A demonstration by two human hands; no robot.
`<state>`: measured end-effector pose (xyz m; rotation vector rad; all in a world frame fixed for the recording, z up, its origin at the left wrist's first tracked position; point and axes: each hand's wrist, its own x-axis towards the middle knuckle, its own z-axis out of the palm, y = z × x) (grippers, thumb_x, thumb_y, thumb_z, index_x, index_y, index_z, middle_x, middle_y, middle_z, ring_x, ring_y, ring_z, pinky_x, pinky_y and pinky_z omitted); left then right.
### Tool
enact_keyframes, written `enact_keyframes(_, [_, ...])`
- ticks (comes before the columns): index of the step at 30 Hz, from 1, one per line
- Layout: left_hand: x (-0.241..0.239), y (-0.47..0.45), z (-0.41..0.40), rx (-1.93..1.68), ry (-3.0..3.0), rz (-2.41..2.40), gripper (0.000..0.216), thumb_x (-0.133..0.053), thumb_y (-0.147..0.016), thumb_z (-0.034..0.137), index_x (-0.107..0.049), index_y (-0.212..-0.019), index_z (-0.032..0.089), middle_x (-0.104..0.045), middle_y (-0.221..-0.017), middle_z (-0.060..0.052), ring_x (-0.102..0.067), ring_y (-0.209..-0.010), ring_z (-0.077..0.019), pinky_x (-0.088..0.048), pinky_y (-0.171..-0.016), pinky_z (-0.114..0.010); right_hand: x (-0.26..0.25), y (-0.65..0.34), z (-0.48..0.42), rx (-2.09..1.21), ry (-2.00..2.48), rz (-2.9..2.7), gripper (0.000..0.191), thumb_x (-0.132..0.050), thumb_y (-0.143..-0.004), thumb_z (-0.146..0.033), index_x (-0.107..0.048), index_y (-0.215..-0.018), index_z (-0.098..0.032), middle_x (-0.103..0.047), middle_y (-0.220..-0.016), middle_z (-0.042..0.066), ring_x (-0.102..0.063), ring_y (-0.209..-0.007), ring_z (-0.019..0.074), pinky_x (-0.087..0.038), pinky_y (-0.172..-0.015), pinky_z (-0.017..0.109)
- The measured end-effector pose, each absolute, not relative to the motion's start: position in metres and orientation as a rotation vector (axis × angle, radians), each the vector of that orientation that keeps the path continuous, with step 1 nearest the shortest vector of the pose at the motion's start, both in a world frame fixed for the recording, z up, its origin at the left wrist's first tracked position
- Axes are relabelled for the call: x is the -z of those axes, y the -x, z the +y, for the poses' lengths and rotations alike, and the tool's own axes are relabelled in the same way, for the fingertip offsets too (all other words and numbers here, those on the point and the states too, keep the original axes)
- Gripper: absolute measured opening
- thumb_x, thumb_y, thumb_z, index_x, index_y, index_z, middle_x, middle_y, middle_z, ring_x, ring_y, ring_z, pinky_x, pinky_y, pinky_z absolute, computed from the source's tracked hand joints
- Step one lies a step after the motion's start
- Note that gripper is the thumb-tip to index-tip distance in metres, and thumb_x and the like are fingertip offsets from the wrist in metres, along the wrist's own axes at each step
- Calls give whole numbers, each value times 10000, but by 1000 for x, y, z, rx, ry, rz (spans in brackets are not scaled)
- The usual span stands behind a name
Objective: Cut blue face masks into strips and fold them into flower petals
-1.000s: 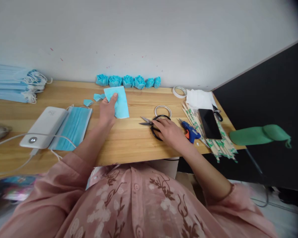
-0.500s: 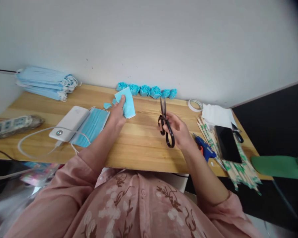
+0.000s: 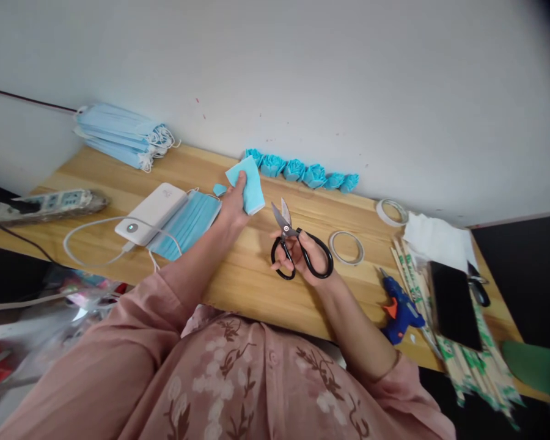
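Note:
Between thumb and fingers, my left hand (image 3: 236, 205) pinches a folded piece of light blue mask fabric (image 3: 252, 186), raised above the table. My right hand (image 3: 309, 260) grips black-handled scissors (image 3: 286, 230), their blades parted and pointing up toward the fabric without touching it. A small blue scrap (image 3: 219, 190) lies by my left wrist. Behind the fabric, several blue fabric flowers (image 3: 294, 170) stand in a row along the wall.
A mask stack (image 3: 119, 134) sits at back left, near a white power bank (image 3: 151, 214), a blue mask (image 3: 187, 226) and a power strip (image 3: 50, 205). Rightward are tape rolls (image 3: 347, 263), a blue glue gun (image 3: 401, 308), a phone (image 3: 453, 304) and wrapped chopsticks (image 3: 467, 366).
The scissors have swung open in my right hand and turned toward the fabric. A tape roll that was hidden by that hand now shows. The whole view has shifted and tilted.

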<state>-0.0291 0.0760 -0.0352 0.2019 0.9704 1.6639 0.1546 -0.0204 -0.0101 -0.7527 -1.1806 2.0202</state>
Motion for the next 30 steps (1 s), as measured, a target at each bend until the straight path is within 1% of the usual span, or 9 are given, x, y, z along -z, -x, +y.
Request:
enact_keyframes(2, [36, 29, 77, -1687, -220, 989, 294, -782, -824, 471, -649, -902, 220, -749, -890, -27, -726, -937, -186, -597, -820, -273, 13, -154, -24, -2030, 729, -1216, 589, -635, -828, -700, -732, -1068, -170, -611, -648, -17, -472, -450, 83, -634, -627, 362])
enact_keyframes(7, [31, 29, 75, -1702, -201, 1041, 261, -733, -874, 452, -628, -918, 217, -741, -916, -40, -715, -908, -181, -584, -808, -283, 18, -149, -29, -1987, 767, -1273, 539, -620, -880, -644, -723, -1116, -171, -660, -701, -2, -532, -457, 87, -636, -644, 359])
enact_keyframes(11, [27, 28, 72, -1704, -212, 1039, 221, -707, -899, 425, -617, -907, 224, -734, -895, -31, -713, -932, -180, -580, -802, -270, 19, -147, -29, -1965, 819, -1247, 540, -632, -871, -647, -722, -1104, -169, -655, -680, -14, -532, -449, 82, -641, -651, 349])
enact_keyframes(15, [24, 25, 68, -1702, -249, 1033, 197, -671, -929, 407, -618, -923, 217, -737, -931, -27, -711, -975, -182, -577, -832, -287, 20, -146, -28, -1961, 835, -1225, 536, -647, -865, -638, -714, -1105, -163, -657, -663, -20, -537, -441, 83, -640, -641, 340])
enact_keyframes(18, [23, 22, 64, -1680, -284, 1031, 147, -621, -966, 360, -621, -944, 215, -729, -908, -10, -706, -934, -164, -569, -829, -291, 22, -146, -28, -1961, 841, -1211, 525, -640, -875, -630, -709, -1105, -163, -658, -663, -22, -540, -436, 80, -634, -630, 328])
enact_keyframes(21, [25, 19, 61, -1660, -298, 1032, 195, -663, -933, 402, -625, -938, 211, -722, -899, -13, -698, -872, -164, -559, -801, -298, 21, -145, -27, -1963, 863, -1191, 536, -649, -859, -644, -703, -1100, -168, -657, -661, -26, -531, -430, 76, -626, -606, 319])
enact_keyframes(23, [26, 17, 59, -1663, -315, 1019, 278, -723, -875, 458, -623, -943, 208, -721, -903, -20, -697, -866, -168, -555, -804, -299, 20, -144, -27, -1954, 871, -1179, 551, -658, -841, -657, -698, -1098, -170, -655, -657, -29, -522, -430, 76, -622, -595, 317])
enact_keyframes(25, [27, 14, 57, -1660, -344, 993, 322, -765, -831, 477, -623, -941, 210, -719, -878, -18, -699, -872, -170, -554, -812, -290, 19, -142, -27, -1944, 868, -1167, 564, -667, -827, -667, -694, -1094, -171, -651, -652, -33, -511, -429, 75, -619, -593, 317])
enact_keyframes(30, [27, 10, 54, -1657, -382, 977, 240, -744, -864, 419, -629, -917, 216, -714, -807, -12, -699, -863, -170, -557, -814, -271, 19, -139, -28, -1925, 868, -1113, 582, -679, -793, -700, -683, -1055, -181, -639, -641, -40, -483, -429, 75, -610, -578, 311])
